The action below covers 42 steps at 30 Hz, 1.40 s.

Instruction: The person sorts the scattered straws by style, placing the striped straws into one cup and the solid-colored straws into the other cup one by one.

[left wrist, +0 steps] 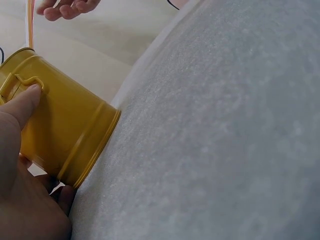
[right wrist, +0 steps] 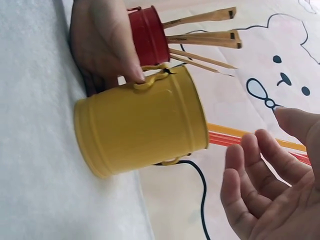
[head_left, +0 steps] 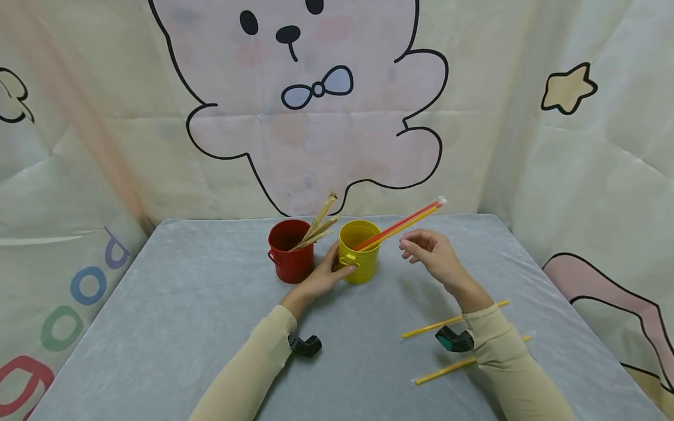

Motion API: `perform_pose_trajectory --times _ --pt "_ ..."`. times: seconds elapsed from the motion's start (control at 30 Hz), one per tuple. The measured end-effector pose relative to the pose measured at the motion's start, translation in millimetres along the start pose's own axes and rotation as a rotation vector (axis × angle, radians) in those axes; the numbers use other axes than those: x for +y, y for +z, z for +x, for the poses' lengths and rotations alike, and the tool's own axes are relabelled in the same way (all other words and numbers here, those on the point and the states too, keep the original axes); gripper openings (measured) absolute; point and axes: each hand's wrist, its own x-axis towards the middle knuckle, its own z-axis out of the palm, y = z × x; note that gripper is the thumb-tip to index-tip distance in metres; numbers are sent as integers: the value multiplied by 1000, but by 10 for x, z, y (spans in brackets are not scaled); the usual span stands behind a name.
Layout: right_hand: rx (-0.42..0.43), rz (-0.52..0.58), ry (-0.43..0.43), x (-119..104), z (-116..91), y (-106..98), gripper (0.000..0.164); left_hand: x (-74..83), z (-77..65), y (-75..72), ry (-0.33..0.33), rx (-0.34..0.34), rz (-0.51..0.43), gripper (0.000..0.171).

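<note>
My left hand (head_left: 319, 282) grips the small yellow metal bucket (head_left: 368, 268) low on its left side, thumb against the front by the little handle. The bucket stands upright on the table. Red and yellow drinking straws (head_left: 401, 227) in clear wrap lean out of it to the right. Beside those straws, my right hand (head_left: 433, 255) hovers with loosely bent fingers and nothing in them; in the right wrist view its thumb (right wrist: 295, 122) is apart from the fingers. A red bucket (head_left: 292, 270) stands just left of the yellow one, holding several light-brown sticks (head_left: 320, 222), some in paper sleeves.
Two wrapped yellow straws lie on the blue-grey tablecloth (head_left: 184, 327) at the right: a farther straw (head_left: 429, 330) and a nearer straw (head_left: 442, 372), both partly under the right forearm. A printed curtain (head_left: 326, 134) hangs behind the table's back edge.
</note>
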Motion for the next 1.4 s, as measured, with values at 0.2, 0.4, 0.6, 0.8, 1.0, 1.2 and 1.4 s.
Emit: perform_pose_trajectory --times 0.2,0.4,0.6,0.8,1.0,1.2,1.4 --pt "-61 -1 -47 -30 -56 -135 24 -22 -13 5 5 13 6 79" --pt "-150 -39 -48 83 -205 -248 23 -27 -49 18 -24 10 8 82" --pt "-289 -122 -43 283 -361 -398 28 -1 -10 15 -30 12 9 84" --pt "-509 -96 19 525 -484 -557 40 11 -3 18 -35 10 9 83" --pt "-646 -72 13 729 -499 -610 41 -10 15 4 -25 14 -1 81" --pt "-665 -79 -60 834 -482 -592 33 -7 11 5 -23 16 -6 80" --pt "-665 -158 -97 762 -514 -587 28 46 -23 9 -11 7 -15 78"
